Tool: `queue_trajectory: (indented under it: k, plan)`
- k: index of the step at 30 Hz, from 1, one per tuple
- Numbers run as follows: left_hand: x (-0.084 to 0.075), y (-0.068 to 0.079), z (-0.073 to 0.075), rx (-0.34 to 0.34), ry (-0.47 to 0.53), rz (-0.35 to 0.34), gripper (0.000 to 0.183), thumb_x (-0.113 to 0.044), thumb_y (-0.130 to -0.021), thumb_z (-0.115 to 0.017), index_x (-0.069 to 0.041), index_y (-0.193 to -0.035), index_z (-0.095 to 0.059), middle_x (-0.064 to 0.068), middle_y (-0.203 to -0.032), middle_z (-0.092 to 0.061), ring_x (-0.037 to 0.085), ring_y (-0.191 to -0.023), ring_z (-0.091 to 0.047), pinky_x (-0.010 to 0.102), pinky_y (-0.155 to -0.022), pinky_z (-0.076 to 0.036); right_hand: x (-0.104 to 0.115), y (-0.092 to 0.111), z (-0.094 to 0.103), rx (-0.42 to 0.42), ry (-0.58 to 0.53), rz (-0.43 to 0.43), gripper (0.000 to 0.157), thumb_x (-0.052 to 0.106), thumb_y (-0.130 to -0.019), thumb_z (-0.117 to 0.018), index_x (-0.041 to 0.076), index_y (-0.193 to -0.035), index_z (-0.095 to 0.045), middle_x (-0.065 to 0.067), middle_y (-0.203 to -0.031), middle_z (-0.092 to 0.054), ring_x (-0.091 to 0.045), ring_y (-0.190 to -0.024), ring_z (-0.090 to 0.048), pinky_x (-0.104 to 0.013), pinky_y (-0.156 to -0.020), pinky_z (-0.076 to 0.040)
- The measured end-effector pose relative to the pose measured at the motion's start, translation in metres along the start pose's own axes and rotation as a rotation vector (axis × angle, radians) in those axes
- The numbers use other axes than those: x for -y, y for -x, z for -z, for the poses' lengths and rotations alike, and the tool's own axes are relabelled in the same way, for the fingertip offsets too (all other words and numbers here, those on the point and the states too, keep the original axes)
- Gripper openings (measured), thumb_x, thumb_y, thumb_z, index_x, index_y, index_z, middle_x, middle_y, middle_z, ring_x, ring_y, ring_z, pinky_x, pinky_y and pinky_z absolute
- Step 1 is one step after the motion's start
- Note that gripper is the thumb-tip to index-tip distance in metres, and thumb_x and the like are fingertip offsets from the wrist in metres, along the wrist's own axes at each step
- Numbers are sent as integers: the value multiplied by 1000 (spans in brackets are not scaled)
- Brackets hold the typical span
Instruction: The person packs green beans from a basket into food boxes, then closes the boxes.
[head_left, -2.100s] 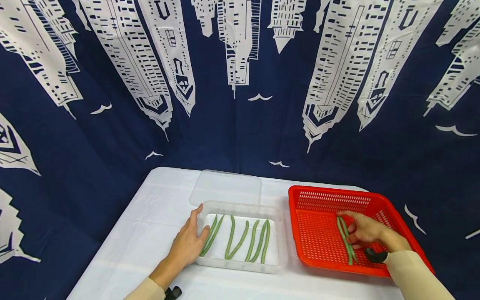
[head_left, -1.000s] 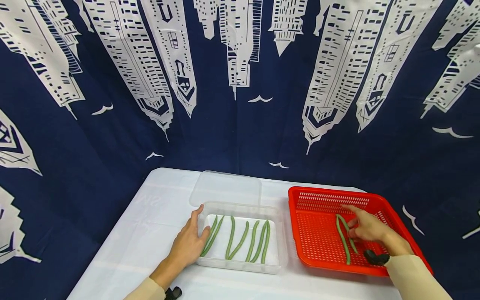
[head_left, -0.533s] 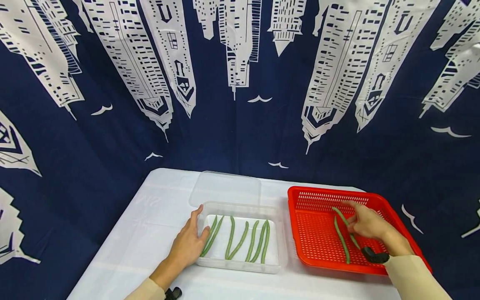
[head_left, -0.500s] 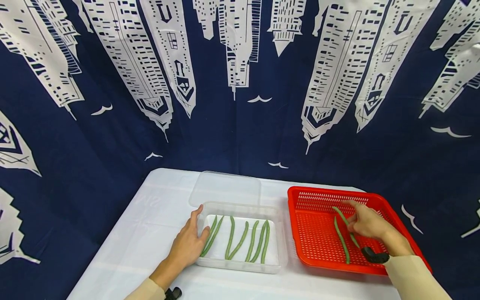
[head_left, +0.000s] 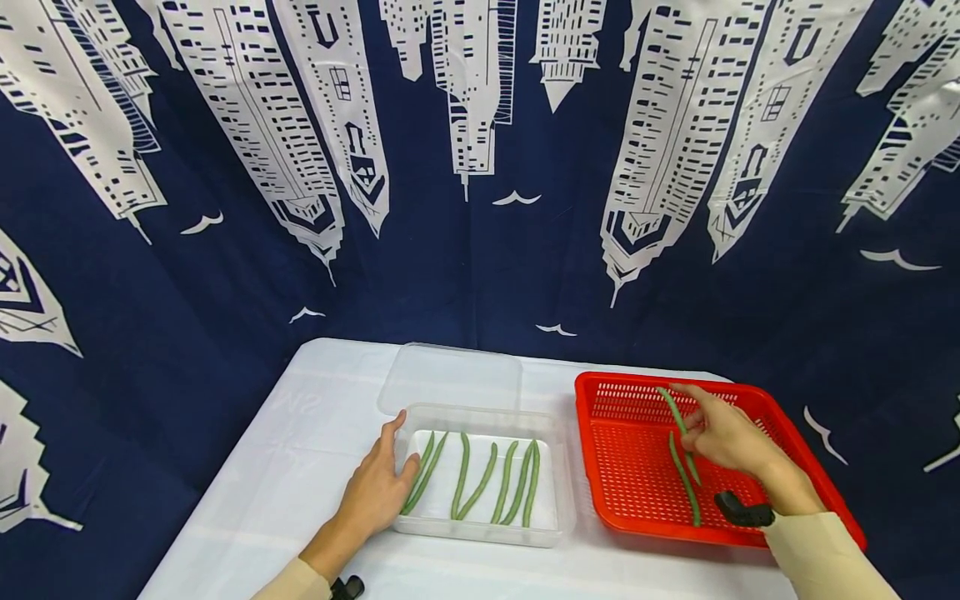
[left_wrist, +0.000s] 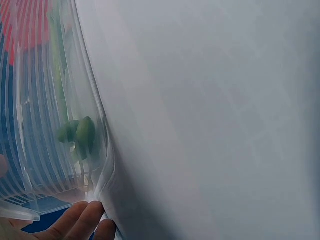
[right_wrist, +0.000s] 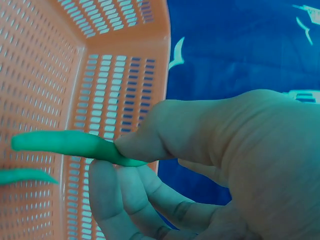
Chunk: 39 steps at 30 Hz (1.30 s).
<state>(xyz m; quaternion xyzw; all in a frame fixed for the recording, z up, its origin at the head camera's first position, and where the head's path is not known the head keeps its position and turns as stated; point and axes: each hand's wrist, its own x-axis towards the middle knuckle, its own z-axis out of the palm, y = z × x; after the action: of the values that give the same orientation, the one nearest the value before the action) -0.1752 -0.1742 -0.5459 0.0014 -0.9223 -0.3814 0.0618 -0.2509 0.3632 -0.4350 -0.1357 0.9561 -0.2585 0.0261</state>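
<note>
My right hand (head_left: 723, 429) pinches a green bean (head_left: 673, 410) between thumb and fingers, over the red basket (head_left: 626, 533). That bean (right_wrist: 60, 142) stretches leftward from the fingertips in the right wrist view. A second green bean (head_left: 684, 482) lies on the basket floor. Against the left side of a clear plastic container (head_left: 517, 537) rests my left hand (head_left: 378, 483), its thumb near the wall's top and its index finger by the far corner. Several green beans (head_left: 461, 479) lie inside in separate groups. In the left wrist view, straight fingers (left_wrist: 82, 220) touch the container's outside.
Behind the container a flat clear lid (head_left: 450, 379) lies on the white-covered table (head_left: 262, 483). A dark blue cloth (head_left: 420, 275) with white buildings hangs at the back. The basket stands right of the container, near the table's right edge.
My right hand has separated one green bean from the other in the basket and lifted it toward the far side. The left hand and the container have stayed put.
</note>
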Motion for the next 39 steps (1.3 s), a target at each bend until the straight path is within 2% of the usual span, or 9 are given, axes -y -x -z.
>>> queue_trajectory:
  k: [7, 17, 27, 33, 39]
  plan:
    - [-1, 0, 0, 0, 2, 3, 72, -31, -119, -65, -26, -183, -33, 27, -180, -51, 54, -158, -59, 76, -123, -53, 18, 0, -5, 14, -64, 19, 93, -14, -86, -82, -6, -170, -43, -18, -104, -82, -19, -81, -72, -28, -71, -62]
    - [0, -1, 0, 5, 2, 3, 72, -31, -119, -64, -26, -183, -32, 28, -179, -51, 54, -159, -59, 76, -124, -52, 43, 2, -9, -1, -65, 49, 92, -13, -88, -83, 0, -171, -47, -16, -107, -80, -19, -87, -75, -28, -70, -61]
    - [-1, 1, 1, 9, -3, 8, 72, -32, -119, -64, -25, -183, -31, 28, -180, -50, 56, -159, -58, 77, -124, -51, 69, -3, -18, 22, -111, 55, 92, -9, -90, -88, 4, -171, -48, -20, -110, -81, -22, -89, -77, -35, -69, -63]
    - [-1, -1, 0, 10, 0, -4, 73, -32, -119, -64, -24, -184, -30, 28, -181, -49, 55, -159, -58, 76, -124, -52, 85, -5, -29, 4, -95, 101, 91, -7, -90, -89, 9, -171, -51, -13, -109, -80, -17, -91, -78, -30, -71, -63]
    - [0, -1, 0, 5, -4, -8, 74, -31, -118, -65, -24, -183, -31, 30, -178, -52, 56, -156, -61, 77, -120, -54, 102, -9, -38, -8, -98, 159, 88, -7, -88, -87, 5, -169, -53, -12, -108, -80, -17, -91, -76, -27, -71, -62]
